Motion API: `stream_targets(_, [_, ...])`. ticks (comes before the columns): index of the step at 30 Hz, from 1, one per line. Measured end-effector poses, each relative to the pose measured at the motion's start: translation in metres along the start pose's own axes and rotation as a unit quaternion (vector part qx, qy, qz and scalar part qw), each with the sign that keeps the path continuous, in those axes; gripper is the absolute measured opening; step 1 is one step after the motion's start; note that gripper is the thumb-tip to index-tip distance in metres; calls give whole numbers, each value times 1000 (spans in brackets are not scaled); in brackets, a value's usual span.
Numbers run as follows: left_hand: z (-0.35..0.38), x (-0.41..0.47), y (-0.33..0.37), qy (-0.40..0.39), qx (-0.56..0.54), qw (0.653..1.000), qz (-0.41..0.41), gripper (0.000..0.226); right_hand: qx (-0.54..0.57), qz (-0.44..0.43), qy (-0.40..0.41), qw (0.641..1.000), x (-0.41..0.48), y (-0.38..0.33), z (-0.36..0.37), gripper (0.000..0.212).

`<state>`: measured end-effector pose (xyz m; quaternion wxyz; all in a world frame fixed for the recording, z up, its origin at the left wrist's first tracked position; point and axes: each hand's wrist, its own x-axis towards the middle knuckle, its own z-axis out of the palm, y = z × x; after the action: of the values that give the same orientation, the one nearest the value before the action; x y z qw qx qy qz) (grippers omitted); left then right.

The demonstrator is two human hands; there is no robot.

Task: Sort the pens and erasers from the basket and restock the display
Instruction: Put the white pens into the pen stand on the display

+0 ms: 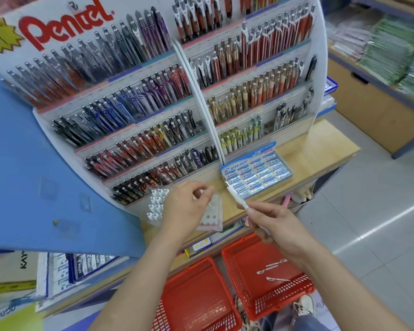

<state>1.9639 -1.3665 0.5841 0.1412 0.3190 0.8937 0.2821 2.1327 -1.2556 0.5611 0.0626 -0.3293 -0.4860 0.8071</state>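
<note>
My right hand (270, 223) grips a white pen (237, 199) that points up and left toward the display. My left hand (187, 206) hovers over a clear pen holder (213, 216) with round holes, its fingers curled near the holder's top edge; several white pens (155, 201) stand in its left part. Whether the fingers pinch the holder I cannot tell. The tiered Pentel pen display (153, 120) stands behind. A blue box of Pilot erasers (257, 175) lies to the right of the holder. Three pens (273, 271) lie in the right red basket (265, 297).
A second red basket (196, 297) sits on the left, below the wooden shelf (316, 149). A blue panel (34, 175) stands at the left. Boxes of Pilot stock (86, 261) fill a lower shelf. Stacked paper goods (392, 48) lie far right, across a tiled aisle (380, 223).
</note>
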Motion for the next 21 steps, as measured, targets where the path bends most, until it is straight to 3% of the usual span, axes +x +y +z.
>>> stream_targets(4, [-11, -13, 19, -111, -280, 948, -99, 19, -27, -22, -21, 999, 0, -2, 5, 24])
stream_targets(8, [-17, -16, 19, -109, -361, 918, -124, 13, -63, -51, -40, 996, 0, 1, 9, 17])
stream_targets(11, [-24, -19, 20, -82, -352, 926, -108, 9, -67, -54, -21, 996, 1, 4, 12, 14])
stream_targets(15, [-47, -16, 12, 39, -320, 942, -88, 7, -27, -28, 28, 999, 11, 13, 16, 12])
stream_targets(18, [-58, -11, -3, 106, -244, 961, -71, 15, -42, 3, 52, 998, 20, 29, 16, 7])
stream_targets(21, [-49, -15, -12, 111, -132, 985, -30, 11, -59, 35, 51, 996, 28, 49, 22, 7])
